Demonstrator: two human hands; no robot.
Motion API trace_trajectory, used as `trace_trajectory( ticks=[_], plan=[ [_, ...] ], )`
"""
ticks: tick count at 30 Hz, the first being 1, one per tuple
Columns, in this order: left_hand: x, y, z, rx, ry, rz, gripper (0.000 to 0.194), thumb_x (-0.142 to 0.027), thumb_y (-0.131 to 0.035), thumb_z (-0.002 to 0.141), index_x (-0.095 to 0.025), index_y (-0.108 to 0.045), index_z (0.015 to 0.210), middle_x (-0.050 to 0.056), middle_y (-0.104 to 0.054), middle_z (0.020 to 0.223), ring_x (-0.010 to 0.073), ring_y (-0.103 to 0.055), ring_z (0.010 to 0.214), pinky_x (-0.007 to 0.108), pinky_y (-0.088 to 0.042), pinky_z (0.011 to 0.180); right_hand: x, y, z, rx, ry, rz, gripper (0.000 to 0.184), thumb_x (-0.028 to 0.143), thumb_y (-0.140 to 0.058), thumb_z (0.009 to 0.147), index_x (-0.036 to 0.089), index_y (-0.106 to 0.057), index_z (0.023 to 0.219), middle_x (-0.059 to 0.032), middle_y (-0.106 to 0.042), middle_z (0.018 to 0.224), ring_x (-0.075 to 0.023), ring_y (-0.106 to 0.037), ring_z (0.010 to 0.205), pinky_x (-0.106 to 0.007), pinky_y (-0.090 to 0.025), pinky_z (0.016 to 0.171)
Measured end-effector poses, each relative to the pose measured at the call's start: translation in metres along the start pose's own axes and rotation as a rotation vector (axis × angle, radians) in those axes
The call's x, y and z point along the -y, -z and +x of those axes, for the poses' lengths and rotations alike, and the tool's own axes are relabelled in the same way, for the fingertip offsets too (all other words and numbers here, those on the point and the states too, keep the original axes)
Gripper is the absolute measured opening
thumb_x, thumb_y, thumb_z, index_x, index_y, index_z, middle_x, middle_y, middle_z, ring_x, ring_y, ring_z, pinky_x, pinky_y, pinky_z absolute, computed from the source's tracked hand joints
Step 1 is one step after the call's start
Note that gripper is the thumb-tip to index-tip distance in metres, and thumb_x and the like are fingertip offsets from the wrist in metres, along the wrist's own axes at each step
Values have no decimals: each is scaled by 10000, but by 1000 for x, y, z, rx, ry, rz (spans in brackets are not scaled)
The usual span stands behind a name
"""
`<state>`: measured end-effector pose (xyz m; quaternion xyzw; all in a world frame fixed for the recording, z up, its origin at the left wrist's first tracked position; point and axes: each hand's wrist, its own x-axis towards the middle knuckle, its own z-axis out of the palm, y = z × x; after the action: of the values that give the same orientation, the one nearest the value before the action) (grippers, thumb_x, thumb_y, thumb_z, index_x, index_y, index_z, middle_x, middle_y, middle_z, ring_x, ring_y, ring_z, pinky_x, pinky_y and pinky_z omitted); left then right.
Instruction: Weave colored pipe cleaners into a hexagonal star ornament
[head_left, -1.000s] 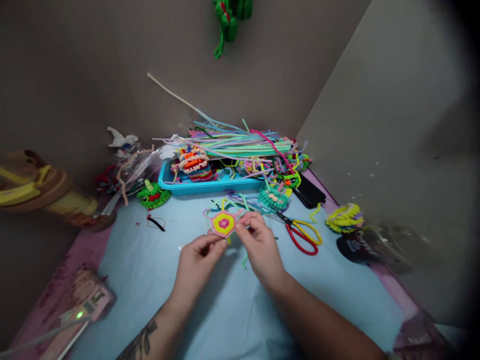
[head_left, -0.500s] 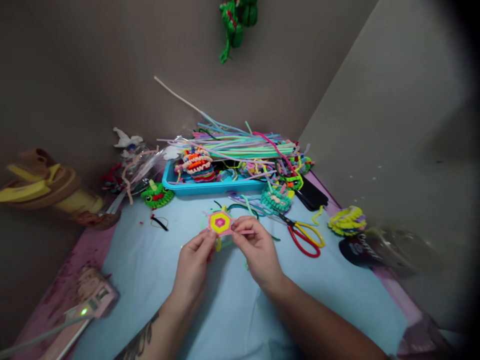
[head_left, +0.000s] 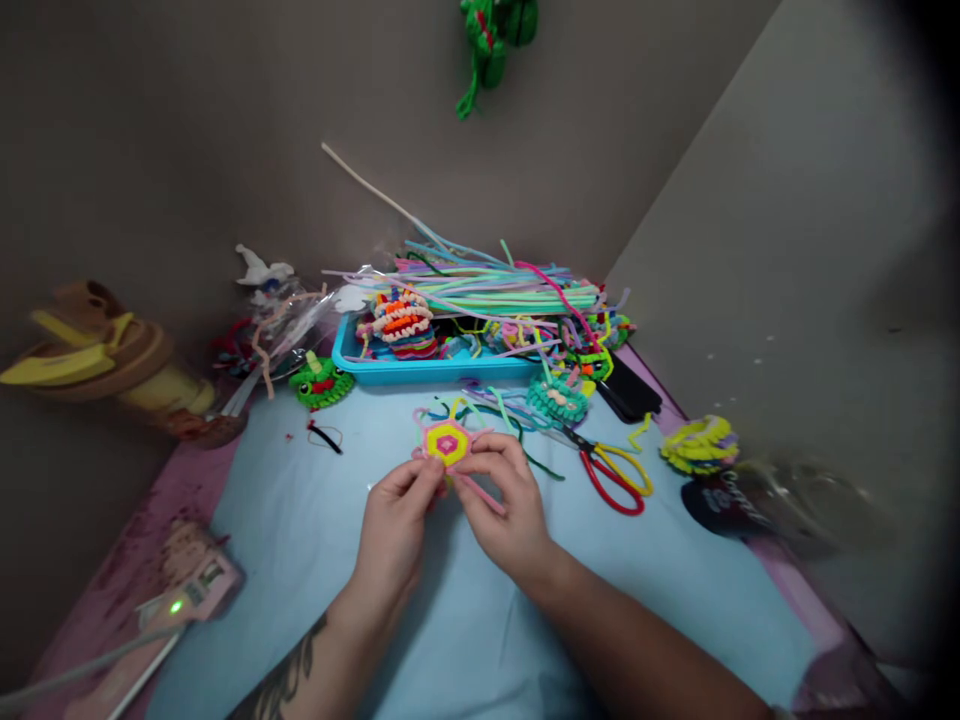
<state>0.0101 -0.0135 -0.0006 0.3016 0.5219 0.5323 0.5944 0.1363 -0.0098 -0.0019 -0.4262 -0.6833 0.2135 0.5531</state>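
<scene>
Both hands hold a small woven pipe-cleaner hexagon (head_left: pixel 447 441), yellow with a pink centre and pink rim, just above the light blue table cover (head_left: pixel 300 520). My left hand (head_left: pixel 395 525) pinches its lower left edge. My right hand (head_left: pixel 504 500) pinches its right side and a loose pink pipe cleaner (head_left: pixel 484 492) that runs down to the right from the hexagon. Loose green and blue stems stick out behind the piece.
A turquoise tray (head_left: pixel 420 368) heaped with pipe cleaners and woven pieces stands at the back. Red and yellow scissors (head_left: pixel 611 472) lie to the right, near a black phone (head_left: pixel 630 392) and a yellow-green woven piece (head_left: pixel 699 444). A green frog-like piece (head_left: pixel 321 382) sits left of the tray. A pink device (head_left: pixel 187 590) lies front left.
The hexagon has been turned a little in my fingers. The loose pink pipe cleaner in my right hand has swung from pointing right to pointing down and right. The view has shifted slightly.
</scene>
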Motion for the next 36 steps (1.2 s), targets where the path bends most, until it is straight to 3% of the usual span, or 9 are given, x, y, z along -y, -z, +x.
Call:
trace_trajectory(
  ticks=[4,10,15,16,18,21,30,33,36],
  plan=[
    [-2,-4,-4,47,-23,17,253,-390,-699,754,-146,-705,687,2,-617,661,115,-498,669,211,-394,628,-2,-1,-1,-8,16,-42,159,114,-604,816,242,-612,908,-48,-508,989,-194,-546,997,-377,-472,914],
    [-8,-5,-5,61,-35,147,258,-395,-681,753,-143,-705,701,7,-620,642,114,-490,616,214,-385,566,-4,3,1,-26,35,-67,191,84,-586,819,248,-610,912,-41,-518,988,-180,-553,979,-356,-473,896],
    [-10,1,0,-138,-194,174,300,-355,-768,650,-182,-630,852,-8,-605,758,122,-539,685,214,-425,615,-11,16,11,-28,115,-62,190,78,-589,805,252,-602,879,-36,-555,962,-191,-567,955,-362,-479,842],
    [-11,1,1,-110,-193,153,351,-353,-787,624,-184,-627,887,8,-624,820,137,-564,739,226,-442,643,-12,18,13,6,145,-45,188,84,-588,803,254,-602,880,-37,-568,958,-198,-570,958,-379,-477,852],
    [-11,2,2,58,-120,124,378,-378,-781,637,-165,-660,925,55,-670,913,178,-596,833,265,-465,715,-13,20,15,94,202,-17,188,95,-581,802,260,-607,888,-38,-593,961,-213,-571,980,-415,-467,885],
    [-13,2,2,219,-6,88,307,-386,-741,707,-139,-724,887,68,-715,888,194,-608,854,291,-452,801,-13,21,16,152,241,-50,191,100,-577,793,259,-615,892,-49,-587,1016,-229,-549,1030,-454,-451,924],
    [-7,4,1,135,55,-59,276,-399,-779,674,-133,-740,736,20,-694,704,116,-546,669,219,-421,674,-10,20,8,60,494,-259,249,71,-604,752,253,-626,920,-58,-516,1034,-231,-497,992,-435,-472,853],
    [-8,2,2,149,64,-102,284,-405,-780,672,-133,-742,744,19,-681,679,121,-553,666,223,-428,675,-14,19,6,51,434,-212,256,74,-600,753,272,-639,909,-48,-499,1036,-233,-493,998,-446,-458,865],
    [-10,1,1,160,63,-113,270,-408,-767,685,-142,-736,722,11,-668,651,128,-560,662,228,-433,673,-14,19,7,47,234,-88,178,102,-619,773,266,-646,836,-36,-486,1011,-222,-509,999,-437,-445,886]
  ],
)
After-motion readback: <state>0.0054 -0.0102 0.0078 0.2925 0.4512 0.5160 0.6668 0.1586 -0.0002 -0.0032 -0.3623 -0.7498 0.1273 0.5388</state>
